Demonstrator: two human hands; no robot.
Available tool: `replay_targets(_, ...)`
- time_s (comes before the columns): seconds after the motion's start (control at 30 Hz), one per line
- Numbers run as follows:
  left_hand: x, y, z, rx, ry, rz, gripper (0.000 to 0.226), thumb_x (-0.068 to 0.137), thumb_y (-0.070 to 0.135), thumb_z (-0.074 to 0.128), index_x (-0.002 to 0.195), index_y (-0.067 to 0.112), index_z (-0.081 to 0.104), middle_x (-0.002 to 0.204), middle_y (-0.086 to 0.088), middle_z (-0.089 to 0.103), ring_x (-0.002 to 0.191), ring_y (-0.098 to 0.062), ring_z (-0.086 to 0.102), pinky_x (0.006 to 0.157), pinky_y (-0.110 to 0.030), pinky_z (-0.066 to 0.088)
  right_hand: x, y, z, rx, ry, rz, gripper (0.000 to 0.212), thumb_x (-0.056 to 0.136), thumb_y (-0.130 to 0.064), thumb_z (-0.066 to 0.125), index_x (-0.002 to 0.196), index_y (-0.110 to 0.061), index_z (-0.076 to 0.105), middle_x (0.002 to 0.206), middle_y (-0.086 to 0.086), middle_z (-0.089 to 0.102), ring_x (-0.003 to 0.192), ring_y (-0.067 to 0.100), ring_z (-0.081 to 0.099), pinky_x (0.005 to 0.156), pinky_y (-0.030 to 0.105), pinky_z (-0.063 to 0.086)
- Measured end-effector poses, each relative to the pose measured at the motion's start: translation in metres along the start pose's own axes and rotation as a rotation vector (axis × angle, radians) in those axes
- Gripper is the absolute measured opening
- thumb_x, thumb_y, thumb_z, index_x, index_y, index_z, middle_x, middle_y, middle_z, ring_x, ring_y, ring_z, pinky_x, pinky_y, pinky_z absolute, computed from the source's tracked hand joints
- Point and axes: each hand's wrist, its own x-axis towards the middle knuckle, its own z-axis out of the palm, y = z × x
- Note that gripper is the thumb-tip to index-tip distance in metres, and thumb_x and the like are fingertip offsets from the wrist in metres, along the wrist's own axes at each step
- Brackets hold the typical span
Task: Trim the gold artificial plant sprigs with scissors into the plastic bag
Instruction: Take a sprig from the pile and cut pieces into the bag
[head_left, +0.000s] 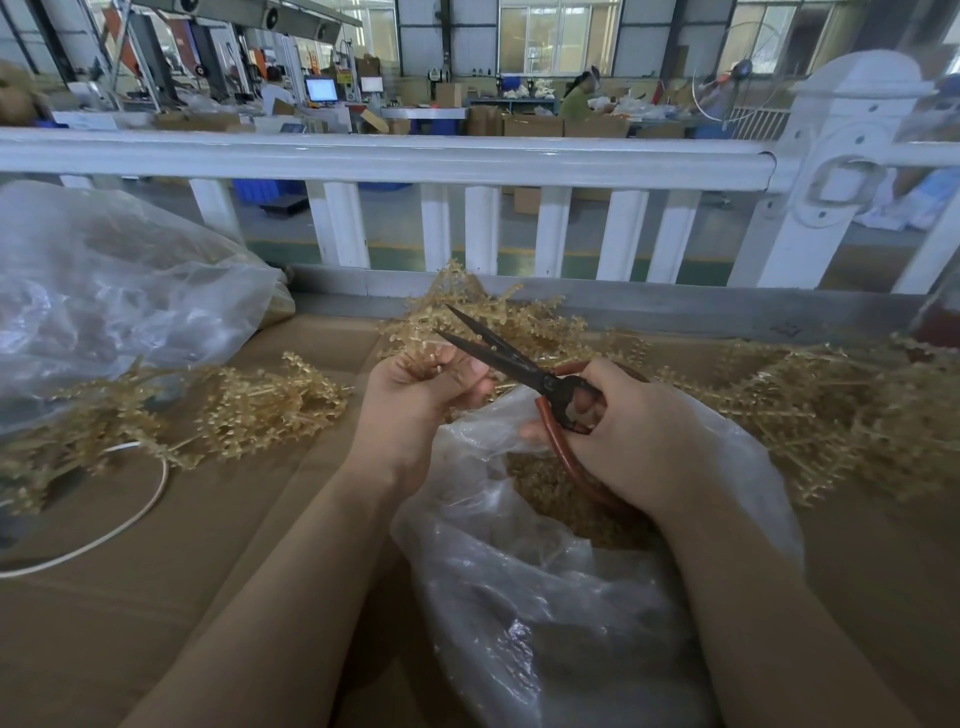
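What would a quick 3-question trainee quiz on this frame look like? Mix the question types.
1. True or false: the scissors have their blades apart.
2. Which hand grips the sprig being trimmed? A) left hand B) right hand C) neither
3. Fill in: the open plastic bag under the hands already holds gold ____.

Key
1. True. The two dark blades form a V above the left hand.
2. A. The right hand holds the scissors by their red handles.
3. Trimmings. A heap of them shows through the bag's mouth below the right hand.
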Motion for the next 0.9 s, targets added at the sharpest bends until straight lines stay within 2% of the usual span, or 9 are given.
replay_targets(0.1,-0.0005,0.0009,0.0004,0.007,-0.005,0.010,0.012,0.070,0.008,0.072,0.078,0.001,0.066,0.070,-0.006,0.067,0.065,-0.015,0.064,0.068,-0.022,0.055,-0.0002,0.0015,0.0018,0.012,0.032,0.002,0.063,0.063,-0.100,0.038,0.087,-0.043,0.051,0.065,-0.023,0.055,0.060,-0.007,0.053,0.051,0.016,0.040)
replay_targets(0.17,-0.0004,0.0015,0.0000,0.012,-0.007,0.018,0.013,0.071,0.008,0.071,0.078,0.000,0.064,0.071,-0.008,0.066,0.064,-0.014,0.063,0.066,-0.021,0.055,-0.0006,0.0018,0.0026,0.019,0.052,-0.003,0.064,0.062,-0.102,0.033,0.080,-0.042,0.049,0.062,-0.022,0.053,0.061,-0.005,0.056,0.049,0.014,0.034)
replay_targets(0.27,-0.0002,0.0016,-0.0007,0.026,-0.001,0.026,0.013,0.074,0.006,0.071,0.082,-0.003,0.064,0.073,-0.011,0.065,0.064,-0.014,0.065,0.067,-0.022,0.055,-0.0014,0.0018,0.0022,0.037,0.050,-0.006,0.055,0.063,-0.098,0.040,0.073,-0.044,0.041,0.059,-0.019,0.052,0.083,-0.017,0.053,0.048,0.014,0.029)
replay_targets(0.33,0.0002,0.0012,-0.0012,0.039,0.014,0.028,0.007,0.077,0.001,0.070,0.081,-0.003,0.065,0.072,-0.008,0.069,0.065,-0.014,0.067,0.067,-0.022,0.056,-0.0017,0.0014,0.0002,0.011,0.033,-0.011,0.056,0.062,-0.099,0.035,0.075,-0.045,0.040,0.062,-0.022,0.053,0.071,-0.010,0.056,0.049,0.013,0.028)
replay_targets(0.4,-0.0001,0.0009,-0.0016,0.074,0.024,0.046,0.005,0.082,-0.007,0.068,0.081,-0.002,0.067,0.070,-0.004,0.072,0.065,-0.013,0.068,0.066,-0.021,0.055,-0.0022,0.0005,-0.0021,-0.013,0.026,-0.030,0.062,0.061,-0.103,0.021,0.079,-0.047,0.039,0.065,-0.025,0.053,0.058,-0.006,0.051,0.050,0.013,0.028)
replay_targets(0.5,-0.0006,0.0001,-0.0021,0.196,0.009,0.106,0.014,0.084,-0.010,0.067,0.081,0.002,0.072,0.070,-0.003,0.073,0.066,-0.014,0.068,0.066,-0.022,0.054,-0.0023,-0.0011,-0.0037,-0.008,0.033,-0.051,0.068,0.061,-0.103,0.015,0.087,-0.045,0.042,0.068,-0.024,0.053,0.061,-0.008,0.049,0.051,0.015,0.031)
replay_targets(0.6,-0.0009,-0.0001,-0.0018,0.224,0.000,0.132,0.013,0.084,-0.011,0.066,0.082,0.001,0.071,0.070,-0.004,0.072,0.067,-0.015,0.068,0.066,-0.022,0.054,-0.0024,-0.0021,-0.0033,-0.003,0.057,-0.056,0.074,0.061,-0.103,0.010,0.090,-0.044,0.044,0.068,-0.023,0.055,0.062,-0.008,0.050,0.051,0.015,0.033)
replay_targets(0.73,-0.0004,-0.0002,-0.0019,0.198,0.004,0.118,0.015,0.084,-0.010,0.067,0.077,0.003,0.071,0.069,-0.003,0.071,0.067,-0.015,0.068,0.067,-0.023,0.055,-0.0033,-0.0020,-0.0020,-0.001,0.083,-0.048,0.064,0.062,-0.102,0.013,0.076,-0.045,0.037,0.062,-0.024,0.050,0.057,-0.009,0.047,0.047,0.015,0.030)
replay_targets(0.9,0.0006,-0.0012,-0.0023,0.162,0.017,0.078,0.014,0.082,-0.007,0.069,0.074,0.004,0.070,0.068,-0.007,0.069,0.066,-0.016,0.067,0.068,-0.025,0.056,-0.0039,-0.0027,-0.0014,0.001,0.120,-0.053,0.054,0.066,-0.099,0.024,0.070,-0.045,0.031,0.052,-0.022,0.043,0.047,-0.009,0.040,0.044,0.013,0.022)
